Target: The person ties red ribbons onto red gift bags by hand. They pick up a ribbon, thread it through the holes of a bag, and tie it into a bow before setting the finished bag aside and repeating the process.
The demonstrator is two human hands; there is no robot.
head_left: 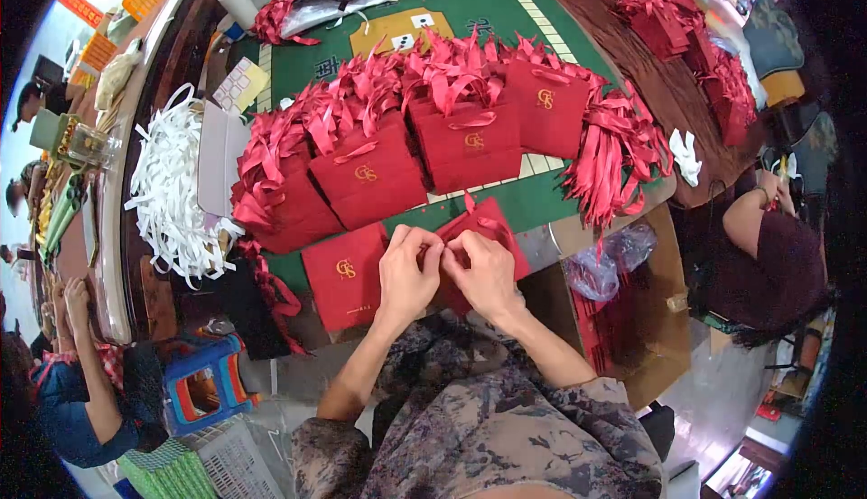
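Observation:
My left hand (411, 273) and my right hand (485, 271) are close together at the front edge of the table, thumbs and fingers pinched. Whatever is between the fingertips is too small to make out. Under and behind them lies a red gift bag (495, 221) with a red ribbon, partly covered by my right hand. Beside my left hand, another red gift bag (339, 273) with a gold logo lies flat. Beyond stand rows of red gift bags (370, 178) topped with ribbon bows. A bundle of loose red ribbons (614, 151) hangs at the right.
A pile of white ribbons (176, 192) spills from a box on the left. Below the right table edge is a cardboard box (659, 327) with red bags and clear plastic. Co-workers sit at left (86, 391) and right (768, 246). A blue plastic stool (203, 382) stands lower left.

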